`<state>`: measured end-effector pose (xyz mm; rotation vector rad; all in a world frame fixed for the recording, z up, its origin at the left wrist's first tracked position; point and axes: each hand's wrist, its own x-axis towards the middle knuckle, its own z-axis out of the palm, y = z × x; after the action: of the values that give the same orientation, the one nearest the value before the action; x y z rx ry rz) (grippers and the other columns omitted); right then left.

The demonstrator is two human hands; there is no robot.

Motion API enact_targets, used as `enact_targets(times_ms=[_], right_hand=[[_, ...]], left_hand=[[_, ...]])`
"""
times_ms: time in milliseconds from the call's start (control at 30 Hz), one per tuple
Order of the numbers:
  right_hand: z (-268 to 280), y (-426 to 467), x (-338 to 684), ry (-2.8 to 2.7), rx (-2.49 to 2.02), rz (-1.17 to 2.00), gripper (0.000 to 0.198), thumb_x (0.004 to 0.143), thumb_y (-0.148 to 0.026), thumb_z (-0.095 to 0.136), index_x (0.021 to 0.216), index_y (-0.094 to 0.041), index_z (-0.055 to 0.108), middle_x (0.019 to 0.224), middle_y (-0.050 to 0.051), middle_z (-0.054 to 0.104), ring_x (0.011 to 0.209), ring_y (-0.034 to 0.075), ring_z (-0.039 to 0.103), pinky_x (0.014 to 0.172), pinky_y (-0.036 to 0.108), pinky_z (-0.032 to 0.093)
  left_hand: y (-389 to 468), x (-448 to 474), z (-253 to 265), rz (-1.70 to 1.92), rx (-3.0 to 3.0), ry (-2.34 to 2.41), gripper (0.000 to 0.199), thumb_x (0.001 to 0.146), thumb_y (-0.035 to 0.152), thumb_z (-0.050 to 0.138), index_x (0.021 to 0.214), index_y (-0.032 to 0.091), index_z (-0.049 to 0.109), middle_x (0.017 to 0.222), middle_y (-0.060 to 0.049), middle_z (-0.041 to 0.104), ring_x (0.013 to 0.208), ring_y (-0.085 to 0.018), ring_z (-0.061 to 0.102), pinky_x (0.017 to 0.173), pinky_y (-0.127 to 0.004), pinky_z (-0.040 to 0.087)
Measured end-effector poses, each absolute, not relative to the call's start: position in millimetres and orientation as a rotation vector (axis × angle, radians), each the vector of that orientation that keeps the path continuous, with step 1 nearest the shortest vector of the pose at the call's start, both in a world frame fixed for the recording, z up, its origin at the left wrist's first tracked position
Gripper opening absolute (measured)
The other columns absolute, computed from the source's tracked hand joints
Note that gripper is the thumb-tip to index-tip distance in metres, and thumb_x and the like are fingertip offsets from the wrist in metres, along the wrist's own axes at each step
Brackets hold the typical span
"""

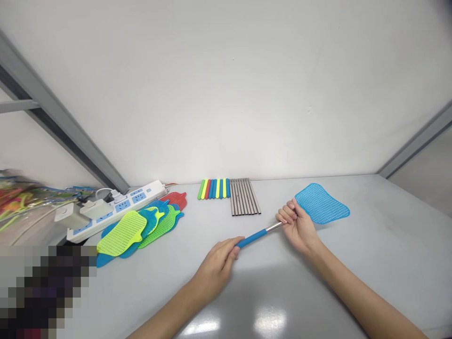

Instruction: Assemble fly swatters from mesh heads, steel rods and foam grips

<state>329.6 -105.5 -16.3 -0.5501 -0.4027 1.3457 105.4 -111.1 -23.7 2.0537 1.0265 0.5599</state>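
Observation:
A blue fly swatter (319, 203) is held across the table by both of my hands. My left hand (221, 259) is closed around the end of its blue handle grip (254, 238). Closed near the swatter's head, my right hand (296, 225) wraps the shaft, hiding where the mesh head joins. A short piece of the metal shaft (274, 227) shows between the grip and my right hand. The mesh head points up and to the right, raised a little off the table.
Loose swatter heads (125, 233) in yellow, blue, green and red overlap at left. Behind them lies a white power strip (122, 207) with plugs. Coloured handle grips (213, 189) and metal tubes (244, 197) line up near the back wall. Plastic-bagged items (21, 197) sit far left.

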Motion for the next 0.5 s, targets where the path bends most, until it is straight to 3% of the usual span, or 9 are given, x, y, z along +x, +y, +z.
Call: enact_targets(times_ms=[100, 233, 500], right_hand=[[-11, -105, 317, -0.429, -0.546, 1.384, 0.024, 0.078, -0.030, 0.048, 0.059, -0.018, 0.040, 0.049, -0.007, 0.015, 0.040, 0.007, 0.020, 0.042, 0.021, 0.029], [1, -98, 299, -0.456, -0.497, 1.451, 0.027, 0.078, -0.034, 0.047, 0.059, -0.017, 0.040, 0.047, -0.008, 0.017, 0.039, 0.006, 0.021, 0.042, 0.019, 0.028], [47, -75, 267, -0.647, -0.409, 1.554, 0.028, 0.081, -0.035, 0.041, 0.059, -0.017, 0.037, 0.043, -0.009, 0.014, 0.035, 0.004, 0.008, 0.033, 0.017, 0.011]], left_hand=[[-115, 109, -21, 0.574, 2.075, 1.084, 0.029, 0.084, 0.034, 0.031, 0.102, 0.025, 0.051, 0.093, -0.002, 0.057, 0.087, -0.017, 0.049, 0.081, -0.031, 0.035], [-118, 110, -18, 0.473, 2.081, 1.180, 0.027, 0.084, 0.037, 0.026, 0.081, 0.023, 0.049, 0.066, 0.002, 0.049, 0.067, -0.016, 0.046, 0.065, -0.028, 0.036], [-123, 111, -22, 0.680, 1.711, 1.146, 0.026, 0.083, 0.040, 0.029, 0.070, 0.020, 0.040, 0.059, 0.004, 0.035, 0.057, -0.012, 0.034, 0.054, -0.022, 0.028]])
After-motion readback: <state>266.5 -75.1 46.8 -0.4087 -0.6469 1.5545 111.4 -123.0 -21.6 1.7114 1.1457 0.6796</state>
